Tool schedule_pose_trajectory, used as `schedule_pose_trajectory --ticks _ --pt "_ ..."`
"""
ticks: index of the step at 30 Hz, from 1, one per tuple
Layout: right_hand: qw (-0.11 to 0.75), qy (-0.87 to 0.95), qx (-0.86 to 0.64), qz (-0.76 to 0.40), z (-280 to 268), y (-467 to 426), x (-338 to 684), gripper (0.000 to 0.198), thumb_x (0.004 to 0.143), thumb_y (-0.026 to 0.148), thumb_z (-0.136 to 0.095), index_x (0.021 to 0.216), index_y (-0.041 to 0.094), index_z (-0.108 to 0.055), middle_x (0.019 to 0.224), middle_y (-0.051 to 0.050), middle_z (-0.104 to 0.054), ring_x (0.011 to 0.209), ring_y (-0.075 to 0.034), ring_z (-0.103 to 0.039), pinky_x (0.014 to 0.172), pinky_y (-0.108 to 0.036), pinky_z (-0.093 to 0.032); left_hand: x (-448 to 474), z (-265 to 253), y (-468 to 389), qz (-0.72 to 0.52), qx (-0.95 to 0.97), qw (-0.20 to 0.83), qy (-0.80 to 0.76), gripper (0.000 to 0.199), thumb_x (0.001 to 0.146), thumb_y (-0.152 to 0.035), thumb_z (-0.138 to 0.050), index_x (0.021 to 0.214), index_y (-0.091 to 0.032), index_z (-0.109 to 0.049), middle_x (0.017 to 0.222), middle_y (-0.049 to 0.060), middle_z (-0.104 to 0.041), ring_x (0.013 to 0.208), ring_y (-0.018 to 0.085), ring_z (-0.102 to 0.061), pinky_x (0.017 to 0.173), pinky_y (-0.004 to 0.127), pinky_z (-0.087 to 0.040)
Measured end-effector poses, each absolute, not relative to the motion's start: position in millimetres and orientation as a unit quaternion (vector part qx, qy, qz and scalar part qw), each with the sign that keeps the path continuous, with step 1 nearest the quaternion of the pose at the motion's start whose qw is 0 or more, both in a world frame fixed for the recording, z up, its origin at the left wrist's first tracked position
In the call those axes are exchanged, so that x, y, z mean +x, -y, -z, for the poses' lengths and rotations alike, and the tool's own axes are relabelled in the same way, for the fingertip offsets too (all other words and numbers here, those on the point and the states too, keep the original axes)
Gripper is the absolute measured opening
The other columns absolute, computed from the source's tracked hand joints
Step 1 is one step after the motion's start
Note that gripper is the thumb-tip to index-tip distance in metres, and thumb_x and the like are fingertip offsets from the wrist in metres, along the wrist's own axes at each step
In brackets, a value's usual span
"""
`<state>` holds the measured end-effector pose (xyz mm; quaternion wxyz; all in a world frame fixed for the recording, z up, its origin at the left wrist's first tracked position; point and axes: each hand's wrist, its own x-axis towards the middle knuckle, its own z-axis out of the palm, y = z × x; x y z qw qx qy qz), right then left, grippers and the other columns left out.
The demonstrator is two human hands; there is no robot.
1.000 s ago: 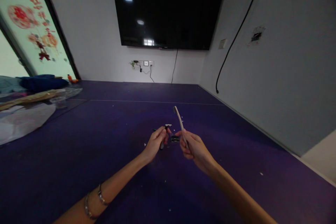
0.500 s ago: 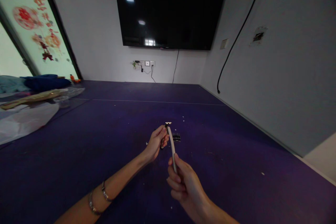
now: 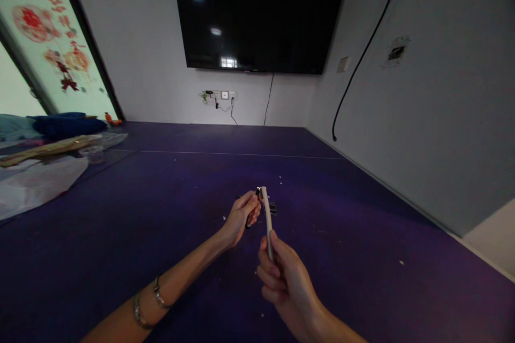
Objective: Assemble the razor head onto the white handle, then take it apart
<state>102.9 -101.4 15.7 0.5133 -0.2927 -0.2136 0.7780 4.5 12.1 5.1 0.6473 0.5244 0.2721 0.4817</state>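
My left hand [image 3: 241, 215] is closed around the dark handle of a razor [image 3: 258, 192], whose shiny T-shaped head points up and away. Between the thumb and fingers of my right hand [image 3: 284, 273] is a slim, slightly curved white toothbrush [image 3: 267, 220]. Its far end meets or overlaps the razor head; at this size I cannot tell whether they touch. Behind the toothbrush, a small black item [image 3: 273, 208] lies on the purple surface [image 3: 193, 182], partly hidden.
Small pale scraps dot the purple surface. Folded blue cloth [image 3: 70, 126], a tan strip [image 3: 52, 150] and a white plastic sheet [image 3: 40, 185] lie at left. A television [image 3: 261, 16] hangs on the wall ahead. A black cable [image 3: 362, 59] dangles along the right wall.
The toothbrush's far end has moved slightly right and up, now covering more of the razor head. My left hand has barely moved; the whole view has shifted a little.
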Motion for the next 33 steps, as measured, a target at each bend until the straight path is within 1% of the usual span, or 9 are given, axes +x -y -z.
schedule_pose_trajectory --ticks 4,10,15,20,26,30,33 --pt "0.531 0.203 -0.281 -0.774 -22.0 96.0 103.5 0.037 0.067 0.049 -0.068 0.07 0.018 -0.048 0.044 0.011 -0.027 0.037 -0.001 -0.011 0.034 -0.015 -0.004 7.7 -0.8 -8.6 -0.465 0.545 0.646 -0.265 0.029 0.081 -0.044 -0.055 0.074 -0.016 -0.049 0.055 -0.006 -0.036 0.045 0.005 -0.029 0.04 0.017 -0.022" --pt "0.499 0.195 -0.285 -0.794 -20.6 105.3 99.4 0.038 0.066 0.051 -0.068 0.074 0.019 -0.051 0.043 0.012 -0.027 0.035 -0.001 -0.011 0.033 -0.015 -0.003 6.8 -1.4 -8.2 -0.475 0.538 0.639 -0.277 0.029 0.079 -0.044 -0.057 0.076 -0.016 -0.05 0.055 -0.007 -0.035 0.044 0.005 -0.027 0.04 0.017 -0.021" --pt "0.531 0.196 -0.281 -0.775 -24.5 100.2 100.9 0.037 0.066 0.048 -0.069 0.07 0.018 -0.049 0.043 0.012 -0.028 0.036 -0.001 -0.011 0.034 -0.015 -0.004 7.4 0.8 -8.4 -0.463 0.541 0.654 -0.257 0.028 0.082 -0.043 -0.053 0.079 -0.016 -0.051 0.055 -0.006 -0.036 0.045 0.005 -0.029 0.041 0.017 -0.021" --pt "0.521 0.194 -0.308 -0.772 -16.9 102.2 98.0 0.04 0.064 0.053 -0.069 0.074 0.018 -0.049 0.042 0.012 -0.027 0.036 -0.001 -0.011 0.034 -0.016 -0.003 5.7 -3.2 -8.4 -0.469 0.512 0.666 -0.273 0.03 0.08 -0.043 -0.057 0.073 -0.016 -0.046 0.056 -0.007 -0.035 0.045 0.004 -0.028 0.04 0.016 -0.02" --pt "0.556 0.205 -0.321 -0.739 -24.0 99.6 101.7 0.04 0.064 0.05 -0.07 0.072 0.018 -0.048 0.043 0.012 -0.028 0.037 0.0 -0.011 0.035 -0.016 -0.004 7.6 -2.4 -7.7 -0.464 0.513 0.677 -0.252 0.027 0.081 -0.043 -0.054 0.08 -0.016 -0.051 0.055 -0.006 -0.035 0.045 0.005 -0.029 0.04 0.016 -0.02" --pt "0.535 0.195 -0.343 -0.747 -16.6 101.8 98.5 0.042 0.063 0.054 -0.069 0.074 0.018 -0.049 0.043 0.012 -0.027 0.036 -0.001 -0.011 0.035 -0.016 -0.004 7.4 -3.9 -8.7 -0.473 0.498 0.683 -0.25 0.03 0.079 -0.044 -0.057 0.074 -0.017 -0.047 0.053 -0.007 -0.036 0.043 0.005 -0.029 0.038 0.016 -0.02" --pt "0.535 0.199 -0.341 -0.747 -13.6 102.3 97.5 0.043 0.063 0.055 -0.068 0.074 0.018 -0.049 0.042 0.012 -0.026 0.036 -0.001 -0.011 0.034 -0.017 -0.004 6.4 -4.6 -8.5 -0.476 0.495 0.682 -0.252 0.029 0.079 -0.044 -0.058 0.075 -0.017 -0.049 0.053 -0.007 -0.035 0.043 0.005 -0.028 0.038 0.015 -0.021"
